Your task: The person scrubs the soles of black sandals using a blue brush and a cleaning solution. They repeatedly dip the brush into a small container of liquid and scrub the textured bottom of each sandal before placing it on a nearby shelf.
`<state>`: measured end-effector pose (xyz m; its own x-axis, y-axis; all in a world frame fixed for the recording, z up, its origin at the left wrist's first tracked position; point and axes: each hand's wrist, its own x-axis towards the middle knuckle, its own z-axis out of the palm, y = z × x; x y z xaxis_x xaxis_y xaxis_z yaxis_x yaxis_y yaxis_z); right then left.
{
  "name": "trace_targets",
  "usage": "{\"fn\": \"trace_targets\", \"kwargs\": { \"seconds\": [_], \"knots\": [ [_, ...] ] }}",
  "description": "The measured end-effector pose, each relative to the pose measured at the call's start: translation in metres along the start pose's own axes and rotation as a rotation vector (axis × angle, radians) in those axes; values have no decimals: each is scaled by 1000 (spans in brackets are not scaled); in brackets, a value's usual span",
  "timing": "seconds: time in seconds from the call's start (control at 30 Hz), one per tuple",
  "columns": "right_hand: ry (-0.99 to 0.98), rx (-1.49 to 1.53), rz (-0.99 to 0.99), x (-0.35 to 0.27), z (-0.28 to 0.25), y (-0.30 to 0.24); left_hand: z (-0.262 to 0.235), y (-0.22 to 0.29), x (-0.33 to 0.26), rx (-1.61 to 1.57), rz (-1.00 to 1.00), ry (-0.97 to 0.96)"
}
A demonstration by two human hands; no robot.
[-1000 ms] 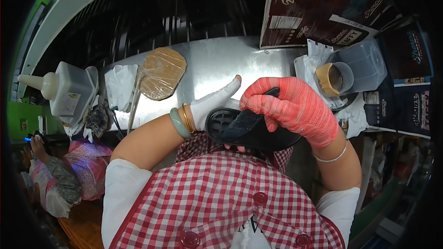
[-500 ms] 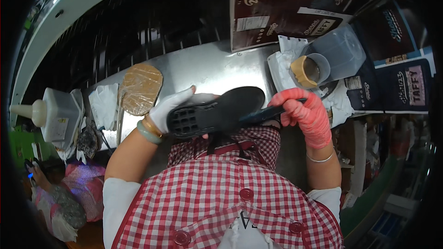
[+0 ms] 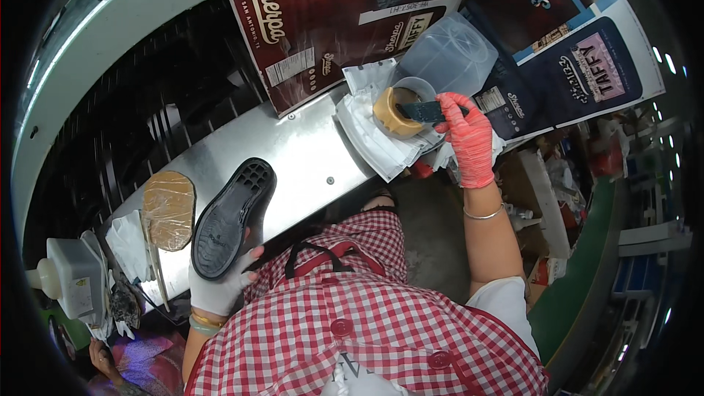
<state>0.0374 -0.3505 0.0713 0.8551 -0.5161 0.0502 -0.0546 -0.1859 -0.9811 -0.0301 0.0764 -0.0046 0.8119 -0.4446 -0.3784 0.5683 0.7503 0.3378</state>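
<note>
Left hand (image 3: 214, 290) grips black sole (image 3: 229, 227) from below; right hand (image 3: 467, 139) pinches dark brush (image 3: 425, 111), tip inside tan cup (image 3: 386, 116). Brushing seems unfinished; sole's coverage, cannot tell.

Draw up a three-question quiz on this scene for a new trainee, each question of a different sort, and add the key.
1. Multiple choice: what does the right hand hold?
A) a pair of scissors
B) a dark flat tool
C) a hammer

2. True or false: the left hand holds the black shoe sole.

3. Fill in the gap: in the picture, the brown oval pad lies to the ____ of the sole.

Key: 1. B; 2. true; 3. left.
</note>
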Motion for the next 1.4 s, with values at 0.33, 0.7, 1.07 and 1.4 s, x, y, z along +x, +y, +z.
{"fn": "trace_targets", "kwargs": {
  "seconds": [0.33, 0.7, 1.07, 1.4],
  "knots": [
    [-33, -16, 25, 14, -5, 15, 2, 0, -2, 77, -138, 125],
    [-347, 487, 160, -69, 68, -35, 32, -21, 43, -240, 11, -236],
    [-545, 514, 185, -119, 121, -61, 75, -28, 49, 8, 161, -306],
    [-442, 512, 47, -124, 123, -56, 78, -34, 44, 72, 87, -291]
  ]
}}
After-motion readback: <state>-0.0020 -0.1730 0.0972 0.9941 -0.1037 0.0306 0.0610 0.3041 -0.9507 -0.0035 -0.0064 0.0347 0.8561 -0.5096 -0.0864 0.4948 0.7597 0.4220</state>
